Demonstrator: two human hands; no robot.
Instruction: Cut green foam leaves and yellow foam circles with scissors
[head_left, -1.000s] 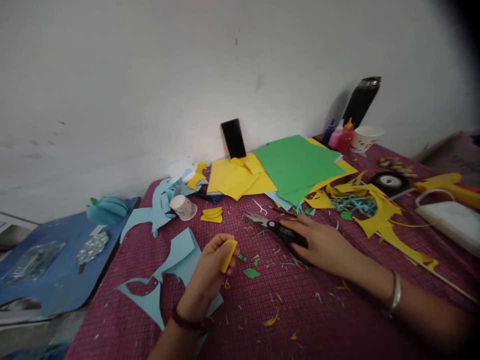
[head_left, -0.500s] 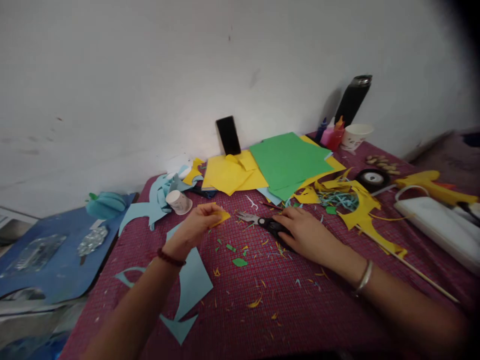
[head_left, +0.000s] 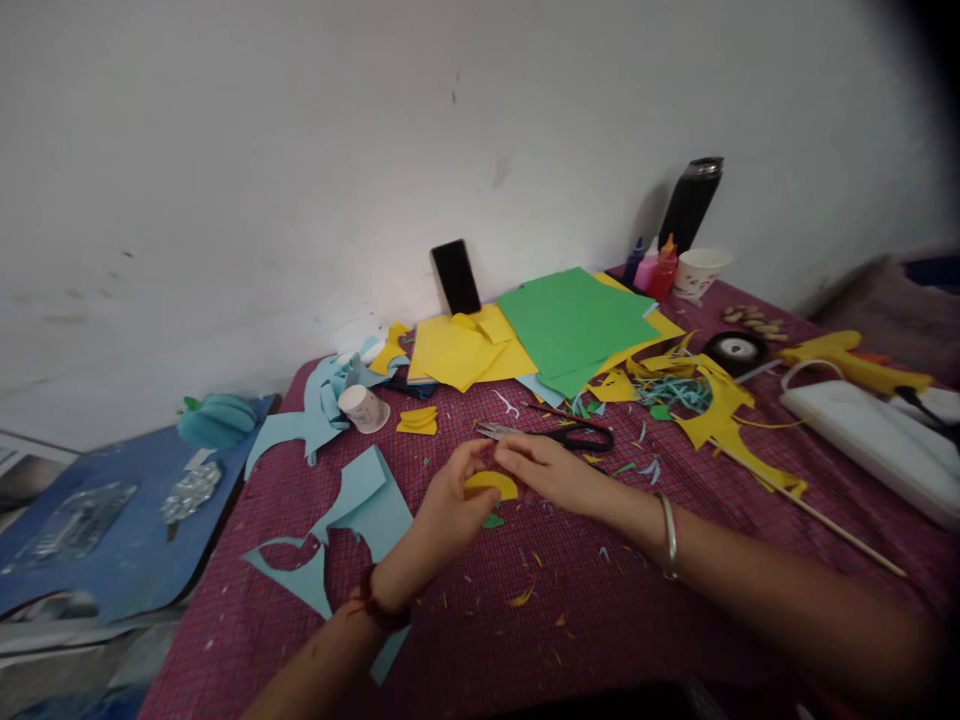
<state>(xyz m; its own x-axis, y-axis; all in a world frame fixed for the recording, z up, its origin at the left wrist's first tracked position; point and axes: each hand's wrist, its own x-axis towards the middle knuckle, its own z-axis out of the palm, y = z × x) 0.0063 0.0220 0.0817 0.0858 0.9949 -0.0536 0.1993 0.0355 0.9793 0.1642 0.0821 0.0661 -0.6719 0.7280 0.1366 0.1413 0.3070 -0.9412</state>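
Observation:
Near the middle of the table, my left hand pinches a small curved piece of yellow paper. My right hand meets it from the other side, its fingers closed at the paper's right end; some fingertips are hidden. Just behind my right hand lie scissors with black handles, touched by neither hand. To the left of them is a small pile of cut yellow paper pieces, close to a paper cup lying tipped. A green paper scrap rests beneath my hands.
Green sheets and yellow sheets lie at the back, with a phone leaning on the wall. Light blue paper offcuts are at left. On the right are a glue gun, a white power strip and a wooden stick.
My right hand has left the scissors and moved left to the yellow paper. My left hand has come nearer and right. Yellow pieces now lie on the table where my left hand was.

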